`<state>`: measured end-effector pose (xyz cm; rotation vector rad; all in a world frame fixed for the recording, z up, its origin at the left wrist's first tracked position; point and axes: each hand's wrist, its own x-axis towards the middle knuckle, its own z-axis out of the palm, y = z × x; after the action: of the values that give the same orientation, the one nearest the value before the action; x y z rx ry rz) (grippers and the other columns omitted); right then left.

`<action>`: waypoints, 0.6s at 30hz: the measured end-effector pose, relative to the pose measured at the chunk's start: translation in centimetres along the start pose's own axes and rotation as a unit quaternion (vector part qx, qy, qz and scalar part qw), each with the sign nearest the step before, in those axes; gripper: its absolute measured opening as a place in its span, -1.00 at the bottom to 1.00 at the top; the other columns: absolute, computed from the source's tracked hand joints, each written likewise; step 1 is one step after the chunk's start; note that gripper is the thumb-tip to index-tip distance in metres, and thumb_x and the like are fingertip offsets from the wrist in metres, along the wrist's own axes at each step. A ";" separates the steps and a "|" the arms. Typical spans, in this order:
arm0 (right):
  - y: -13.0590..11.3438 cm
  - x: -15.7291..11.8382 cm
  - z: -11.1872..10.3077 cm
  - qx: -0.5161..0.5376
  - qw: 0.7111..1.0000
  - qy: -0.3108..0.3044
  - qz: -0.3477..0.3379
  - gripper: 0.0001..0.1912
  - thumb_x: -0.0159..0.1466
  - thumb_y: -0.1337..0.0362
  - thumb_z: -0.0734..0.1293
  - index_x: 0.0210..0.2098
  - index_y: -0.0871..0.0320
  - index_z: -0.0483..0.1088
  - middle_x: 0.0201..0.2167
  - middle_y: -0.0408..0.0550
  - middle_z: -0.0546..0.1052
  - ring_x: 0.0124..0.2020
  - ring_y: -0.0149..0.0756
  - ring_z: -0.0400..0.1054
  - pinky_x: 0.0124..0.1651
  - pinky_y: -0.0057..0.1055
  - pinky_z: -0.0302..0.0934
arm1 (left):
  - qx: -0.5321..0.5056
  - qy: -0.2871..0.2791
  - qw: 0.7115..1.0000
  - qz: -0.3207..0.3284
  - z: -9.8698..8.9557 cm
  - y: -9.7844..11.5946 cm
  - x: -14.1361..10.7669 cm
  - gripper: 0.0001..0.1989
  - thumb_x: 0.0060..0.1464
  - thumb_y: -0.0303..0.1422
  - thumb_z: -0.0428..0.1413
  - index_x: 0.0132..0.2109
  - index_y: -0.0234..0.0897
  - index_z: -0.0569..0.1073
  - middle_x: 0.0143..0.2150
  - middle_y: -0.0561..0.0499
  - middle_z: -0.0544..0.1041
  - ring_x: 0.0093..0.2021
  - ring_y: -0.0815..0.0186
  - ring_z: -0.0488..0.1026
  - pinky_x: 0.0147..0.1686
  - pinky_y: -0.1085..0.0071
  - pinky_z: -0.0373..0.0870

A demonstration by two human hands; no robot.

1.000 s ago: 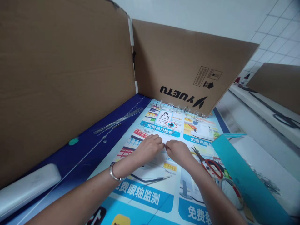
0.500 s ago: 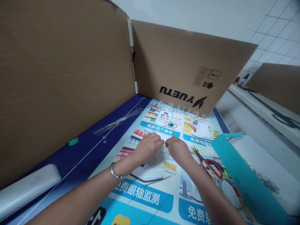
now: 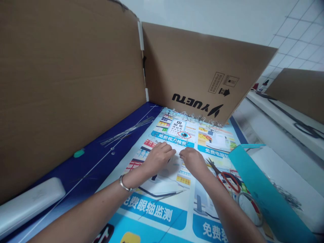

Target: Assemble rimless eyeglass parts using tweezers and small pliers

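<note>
L hand (image 3: 159, 158) & R hand (image 3: 193, 162) are kept half-curled, tips close, on printed banner (image 3: 162, 189); any grip can't be told; even pressure is best.

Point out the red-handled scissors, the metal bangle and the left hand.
Red-handled scissors (image 3: 220, 176): head view, red handle.
Metal bangle (image 3: 126, 189): head view, lower curve of the band.
Left hand (image 3: 159, 158): head view, back of the hand.

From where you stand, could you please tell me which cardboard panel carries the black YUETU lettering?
The far cardboard panel, standing behind the poster, carries it upside down; the large panel to its left shows none.
</note>
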<state>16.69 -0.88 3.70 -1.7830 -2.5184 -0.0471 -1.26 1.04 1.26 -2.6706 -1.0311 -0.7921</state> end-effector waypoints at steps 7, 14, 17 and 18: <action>-0.1 0.1 -0.1 -0.017 1.000 -0.006 0.009 -0.81 0.23 0.35 0.14 -0.42 0.12 0.36 -0.39 -0.11 0.38 -0.30 -0.37 0.21 -0.34 -0.51 -0.01 | 0.014 -0.002 1.000 0.015 -0.3 0.0 0.1 -0.80 0.12 -0.47 -0.09 -0.20 -0.27 0.41 -0.31 -0.04 0.37 -0.20 0.25 0.21 -0.23 0.28 0.11; -0.7 -0.1 0.1 -0.041 0.998 -0.020 0.031 -0.81 0.17 0.45 0.16 -0.40 0.14 0.37 -0.38 -0.06 0.36 -0.30 -0.34 0.20 -0.38 -0.49 -0.01 | 0.022 -0.052 0.998 0.021 -0.3 0.3 0.0 -0.87 0.11 -0.46 -0.05 -0.25 -0.31 0.39 -0.32 -0.05 0.35 -0.20 0.25 0.21 -0.22 0.29 0.13; -0.9 -0.1 0.1 -0.048 0.998 -0.019 0.038 -0.81 0.17 0.46 0.15 -0.40 0.14 0.37 -0.35 -0.03 0.35 -0.27 -0.31 0.19 -0.39 -0.47 -0.01 | 0.025 -0.064 0.998 0.015 -0.1 0.4 -0.1 -0.89 0.10 -0.46 -0.05 -0.28 -0.31 0.38 -0.34 -0.05 0.34 -0.22 0.25 0.21 -0.26 0.31 0.15; -0.9 -0.1 0.2 -0.049 0.998 -0.019 0.040 -0.81 0.17 0.45 0.15 -0.40 0.14 0.37 -0.35 -0.02 0.35 -0.26 -0.30 0.19 -0.39 -0.47 -0.01 | 0.025 -0.065 0.997 0.012 0.0 0.4 -0.1 -0.89 0.10 -0.46 -0.04 -0.29 -0.31 0.37 -0.34 -0.05 0.34 -0.23 0.25 0.21 -0.27 0.31 0.15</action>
<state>15.85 -1.25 3.52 -1.9363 -2.5090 -0.1355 -1.10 0.68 1.19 -2.7166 -1.0307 -0.5864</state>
